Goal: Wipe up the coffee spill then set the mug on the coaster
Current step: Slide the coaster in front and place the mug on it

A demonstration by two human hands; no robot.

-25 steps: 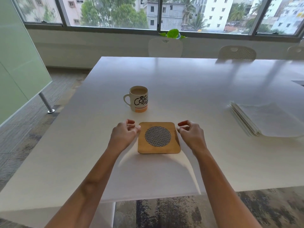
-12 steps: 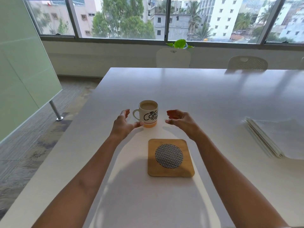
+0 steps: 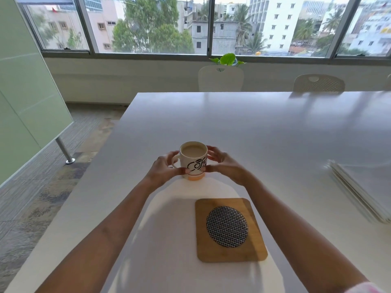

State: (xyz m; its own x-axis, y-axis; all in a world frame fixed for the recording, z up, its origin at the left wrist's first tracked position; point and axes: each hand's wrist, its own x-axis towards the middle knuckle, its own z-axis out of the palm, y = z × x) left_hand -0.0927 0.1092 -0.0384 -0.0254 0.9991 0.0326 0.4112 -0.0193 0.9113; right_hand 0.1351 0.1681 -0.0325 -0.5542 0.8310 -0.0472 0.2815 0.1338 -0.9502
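Listing from the head view, we record the following.

Item one: white mug (image 3: 193,160), black lettering, orange band at the base, filled with pale brown coffee. It stands upright toward the near left part of the desk (image 3: 254,127), beyond the coaster and apart from it. We cannot tell whether its base touches the desk.

Item two: left hand (image 3: 161,172), curled round the handle side of the mug, thumb pressed on the lettered front.

Item three: right hand (image 3: 225,166), fingers wrapped round the opposite side of the mug, thumb on the front beside the other thumb.

Item four: wooden coaster (image 3: 230,229), square with rounded corners and a woven black-and-white disc at its centre, lying flat between our forearms, nothing on it.

Item five: stack of white sheets (image 3: 364,193) at the right edge of the desk, well apart from the mug.

Item six: two pale chairs (image 3: 221,79) at the far side, a green plant (image 3: 227,59) on the sill behind.
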